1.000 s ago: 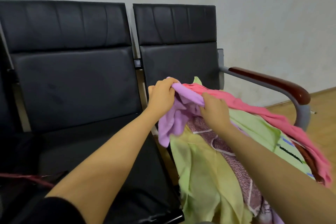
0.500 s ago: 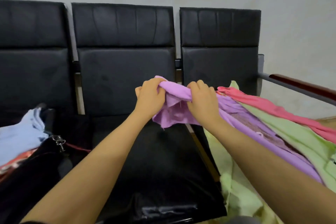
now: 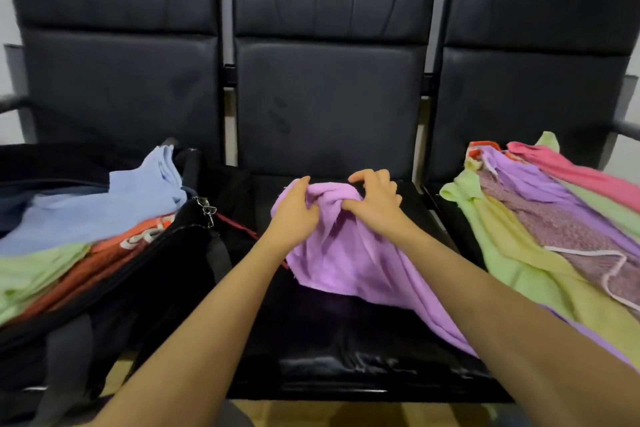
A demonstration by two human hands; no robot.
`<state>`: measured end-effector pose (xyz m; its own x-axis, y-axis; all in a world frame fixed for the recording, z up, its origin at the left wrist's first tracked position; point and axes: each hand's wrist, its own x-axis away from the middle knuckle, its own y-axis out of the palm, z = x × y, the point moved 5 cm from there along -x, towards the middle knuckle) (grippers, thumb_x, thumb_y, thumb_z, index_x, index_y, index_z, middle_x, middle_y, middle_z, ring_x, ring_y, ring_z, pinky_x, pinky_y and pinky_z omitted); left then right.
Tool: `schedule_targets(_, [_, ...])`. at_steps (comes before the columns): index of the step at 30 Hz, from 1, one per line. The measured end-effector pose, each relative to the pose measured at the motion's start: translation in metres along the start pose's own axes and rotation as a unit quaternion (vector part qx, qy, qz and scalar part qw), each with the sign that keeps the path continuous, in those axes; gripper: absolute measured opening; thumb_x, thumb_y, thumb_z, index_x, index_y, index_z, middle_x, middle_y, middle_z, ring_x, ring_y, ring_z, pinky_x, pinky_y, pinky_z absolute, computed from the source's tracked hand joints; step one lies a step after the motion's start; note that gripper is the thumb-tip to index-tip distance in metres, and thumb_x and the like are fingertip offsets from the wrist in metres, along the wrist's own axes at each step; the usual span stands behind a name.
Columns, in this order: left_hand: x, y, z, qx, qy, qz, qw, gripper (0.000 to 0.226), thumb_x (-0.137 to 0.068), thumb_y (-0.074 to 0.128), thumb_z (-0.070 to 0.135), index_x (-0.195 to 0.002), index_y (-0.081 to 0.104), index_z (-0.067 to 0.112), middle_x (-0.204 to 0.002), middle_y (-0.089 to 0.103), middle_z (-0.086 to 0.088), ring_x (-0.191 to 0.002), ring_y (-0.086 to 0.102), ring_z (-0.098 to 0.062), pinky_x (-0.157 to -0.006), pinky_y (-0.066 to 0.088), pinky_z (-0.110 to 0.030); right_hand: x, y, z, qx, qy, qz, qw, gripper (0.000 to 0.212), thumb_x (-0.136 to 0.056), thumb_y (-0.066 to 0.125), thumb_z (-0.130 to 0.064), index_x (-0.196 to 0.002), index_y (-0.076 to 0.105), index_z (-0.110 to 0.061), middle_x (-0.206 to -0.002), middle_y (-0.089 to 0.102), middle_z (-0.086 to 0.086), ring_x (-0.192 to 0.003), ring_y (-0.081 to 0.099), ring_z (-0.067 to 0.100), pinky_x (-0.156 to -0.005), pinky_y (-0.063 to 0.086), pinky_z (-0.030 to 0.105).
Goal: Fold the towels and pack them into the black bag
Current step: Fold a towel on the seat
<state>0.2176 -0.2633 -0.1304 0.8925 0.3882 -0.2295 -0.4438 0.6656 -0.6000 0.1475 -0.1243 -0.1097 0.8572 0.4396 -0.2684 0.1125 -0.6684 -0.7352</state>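
Lilac terry towel (image 3: pixel 341 253) trails toward the person from both hands, left hand (image 3: pixel 294 215) and right hand (image 3: pixel 375 203) pinching its bunched far edge.

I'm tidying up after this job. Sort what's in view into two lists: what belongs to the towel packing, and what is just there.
Belongs to the job:
- purple towel, gripped by left hand and right hand
- unfolded towel pile on the right seat
- black bag with folded towels

Just there:
- middle seat
- chair backs
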Motion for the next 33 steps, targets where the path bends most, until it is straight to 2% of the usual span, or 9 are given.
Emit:
schedule_targets(3, [0.010, 0.021, -0.013, -0.030, -0.025, -0.070, 0.997, 0.060, -0.096, 0.046, 0.014, -0.150, 0.019, 0.015, -0.152, 0.030, -0.006, -0.136, 0.035, -0.022, -0.106, 0.027, -0.026, 0.008, 0.014, 0.022, -0.071, 0.037, -0.087, 0.993, 0.038, -0.083, 0.065, -0.024, -0.117, 0.051, -0.031, -0.118, 0.034, -0.006, -0.110, 0.036, 0.015, -0.094, 0.027, 0.031])
schedule_targets(7, [0.024, 0.057, -0.019, -0.061, -0.037, -0.094, 0.993, 0.049, -0.095, 0.047, 0.015, -0.142, 0.035, 0.011, -0.139, 0.044, -0.015, -0.122, 0.047, -0.030, -0.103, 0.037, -0.037, 0.023, 0.021, 0.052, -0.097, 0.038, -0.110, 0.989, 0.017, -0.086, 0.060, -0.012, -0.094, 0.065, -0.026, -0.102, 0.063, -0.003, -0.095, 0.060, 0.017, -0.093, 0.048, 0.039])
schedule_targets(10, [0.036, 0.086, -0.026, -0.172, -0.053, -0.141, 0.973, 0.040, -0.094, 0.044, 0.021, -0.132, 0.046, 0.010, -0.133, 0.047, -0.017, -0.120, 0.045, -0.035, -0.101, 0.037, -0.040, 0.038, 0.033, 0.078, -0.007, 0.000, -0.168, 0.986, 0.019, -0.087, 0.058, -0.015, -0.096, 0.072, -0.023, -0.102, 0.070, -0.005, -0.100, 0.063, 0.014, -0.096, 0.048, 0.039])
schedule_targets(13, [0.047, 0.105, -0.036, -0.276, -0.056, -0.213, 0.936, 0.046, -0.096, 0.043, 0.030, -0.139, 0.039, 0.013, -0.144, 0.037, -0.013, -0.131, 0.033, -0.035, -0.106, 0.028, -0.041, 0.053, 0.053, 0.103, 0.124, -0.013, -0.270, 0.955, 0.035, -0.095, 0.051, -0.033, -0.130, 0.057, -0.032, -0.135, 0.056, -0.004, -0.126, 0.049, 0.018, -0.108, 0.035, 0.030])
schedule_targets(17, [0.045, 0.112, -0.051, -0.321, -0.017, -0.230, 0.919, 0.054, -0.097, 0.042, 0.035, -0.147, 0.029, 0.019, -0.153, 0.025, -0.008, -0.137, 0.024, -0.034, -0.111, 0.022, -0.042, 0.055, 0.076, 0.118, 0.221, -0.037, -0.328, 0.918, 0.054, -0.102, 0.030, -0.044, -0.152, 0.017, -0.028, -0.160, 0.011, -0.007, -0.147, 0.007, 0.012, -0.118, 0.007, 0.028])
schedule_targets(26, [0.018, 0.107, -0.068, -0.365, 0.046, -0.104, 0.924, 0.046, -0.099, 0.041, 0.031, -0.142, 0.036, 0.018, -0.146, 0.039, -0.002, -0.135, 0.033, -0.023, -0.111, 0.023, -0.034, 0.025, 0.105, 0.126, 0.240, -0.018, -0.267, 0.933, 0.059, -0.102, 0.017, -0.046, -0.151, -0.008, -0.028, -0.158, -0.014, -0.012, -0.145, -0.014, 0.005, -0.118, -0.008, 0.032])
schedule_targets(29, [0.015, 0.101, -0.063, -0.377, 0.061, -0.057, 0.923, 0.037, -0.093, 0.047, 0.021, -0.130, 0.045, 0.016, -0.135, 0.045, -0.004, -0.125, 0.037, -0.026, -0.104, 0.027, -0.033, 0.019, 0.102, 0.121, 0.165, -0.030, -0.184, 0.968, 0.063, -0.099, 0.034, -0.045, -0.152, 0.012, -0.020, -0.159, 0.011, -0.006, -0.145, 0.009, 0.011, -0.115, 0.006, 0.030])
schedule_targets(31, [0.015, 0.098, -0.058, -0.387, 0.066, -0.050, 0.918, 0.032, -0.090, 0.048, 0.016, -0.122, 0.048, 0.014, -0.125, 0.047, -0.005, -0.116, 0.039, -0.027, -0.098, 0.028, -0.033, 0.021, 0.088, 0.112, 0.153, -0.042, -0.064, 0.985, 0.054, -0.092, 0.048, -0.048, -0.135, 0.038, -0.016, -0.136, 0.040, 0.001, -0.119, 0.038, 0.020, -0.098, 0.025, 0.030])
schedule_targets(33, [0.016, 0.101, -0.056, -0.397, 0.078, -0.073, 0.912, 0.028, -0.090, 0.045, 0.016, -0.117, 0.051, 0.014, -0.123, 0.048, -0.004, -0.114, 0.038, -0.028, -0.098, 0.026, -0.035, 0.021, 0.074, 0.107, 0.218, -0.027, 0.007, 0.976, 0.047, -0.089, 0.049, -0.056, -0.113, 0.050, -0.015, -0.110, 0.046, 0.003, -0.093, 0.035, 0.017, -0.082, 0.027, 0.030])
